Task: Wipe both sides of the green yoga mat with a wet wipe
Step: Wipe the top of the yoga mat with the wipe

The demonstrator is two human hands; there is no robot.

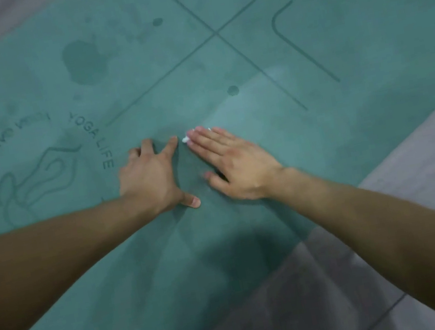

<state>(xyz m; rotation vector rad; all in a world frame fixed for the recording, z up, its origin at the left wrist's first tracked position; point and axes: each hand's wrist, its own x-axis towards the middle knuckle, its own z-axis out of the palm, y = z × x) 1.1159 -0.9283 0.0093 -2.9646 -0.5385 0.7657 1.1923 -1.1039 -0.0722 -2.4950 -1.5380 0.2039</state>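
Note:
The green yoga mat [221, 62] lies flat across most of the view, printed side up with alignment lines and a round "YOGA LIFE" logo at the left. Dark damp patches mark its far part. My right hand [235, 166] lies flat on the mat with straight fingers, pressing a white wet wipe [186, 139]; only a small bit of the wipe shows at the fingertips. My left hand [154, 176] rests spread on the mat just left of it, fingers splayed and holding nothing.
Grey tiled floor [427, 157] runs along the mat's near right edge and shows again at the top left corner. My shadow falls on the mat's near edge, below my arms.

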